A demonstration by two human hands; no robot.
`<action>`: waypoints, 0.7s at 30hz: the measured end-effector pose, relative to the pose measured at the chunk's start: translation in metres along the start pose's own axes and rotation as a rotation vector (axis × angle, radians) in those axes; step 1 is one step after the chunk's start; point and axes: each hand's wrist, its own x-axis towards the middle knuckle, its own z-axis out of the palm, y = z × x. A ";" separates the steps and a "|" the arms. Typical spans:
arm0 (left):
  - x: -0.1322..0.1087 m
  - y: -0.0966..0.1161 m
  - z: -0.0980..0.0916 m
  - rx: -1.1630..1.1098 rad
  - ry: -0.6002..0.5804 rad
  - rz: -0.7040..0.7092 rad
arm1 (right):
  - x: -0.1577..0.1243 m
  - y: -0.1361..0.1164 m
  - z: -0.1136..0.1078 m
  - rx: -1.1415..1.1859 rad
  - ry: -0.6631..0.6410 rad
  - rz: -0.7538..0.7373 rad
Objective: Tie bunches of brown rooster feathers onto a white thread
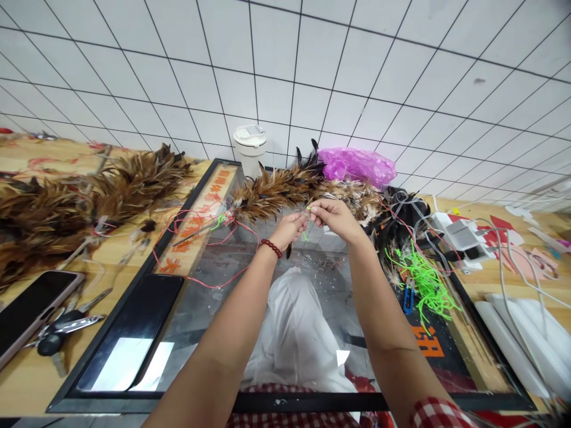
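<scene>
My left hand (pixel 291 229), with a dark red bead bracelet (pixel 272 248) at its wrist, is closed in a pinch over a glass-topped frame. A small dark feather (pixel 289 251) hangs below its fingers. My right hand (pixel 333 219) meets it fingertip to fingertip, pinching a thin bright green tie (pixel 308 208). The fingers hide most of what lies between them. Just beyond lies a bundle of brown feathers (pixel 272 193), bound to a thin stick (pixel 196 232) with red string (pixel 216 286). More loose feathers (pixel 354 196) are heaped past my right hand.
Green ties (pixel 423 279) lie in a heap at right beside blue scissors (pixel 408 298). A white lidded cup (pixel 250 148) and a pink plastic bag (pixel 357 166) stand near the tiled wall. At left are feather bundles (pixel 129 184), a phone (pixel 33 312), keys (pixel 66 327) and a black tablet-like slab (pixel 134 333).
</scene>
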 end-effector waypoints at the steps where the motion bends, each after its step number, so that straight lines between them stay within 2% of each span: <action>1: 0.000 -0.001 0.001 0.044 -0.009 0.003 | -0.002 -0.004 0.000 -0.037 -0.041 -0.029; 3: -0.001 -0.002 0.003 0.145 -0.066 0.013 | -0.003 -0.007 0.000 -0.111 -0.064 -0.108; 6: -0.005 -0.002 0.003 0.259 -0.209 -0.018 | 0.002 0.003 0.001 -0.198 0.010 -0.203; 9: -0.010 0.000 0.003 0.174 -0.333 -0.097 | 0.008 0.025 0.001 -0.202 0.077 -0.112; 12: -0.014 0.002 0.001 -0.022 -0.389 -0.124 | 0.013 0.045 0.001 -0.155 0.058 0.043; 15: -0.013 0.005 -0.003 -0.179 -0.373 -0.091 | 0.014 0.054 0.001 -0.214 0.087 0.106; 18: -0.009 0.007 -0.007 -0.287 -0.317 -0.042 | 0.012 0.049 0.001 -0.362 0.121 0.134; 21: -0.003 0.006 -0.009 -0.297 -0.139 0.028 | 0.010 0.037 0.001 -0.477 0.087 0.152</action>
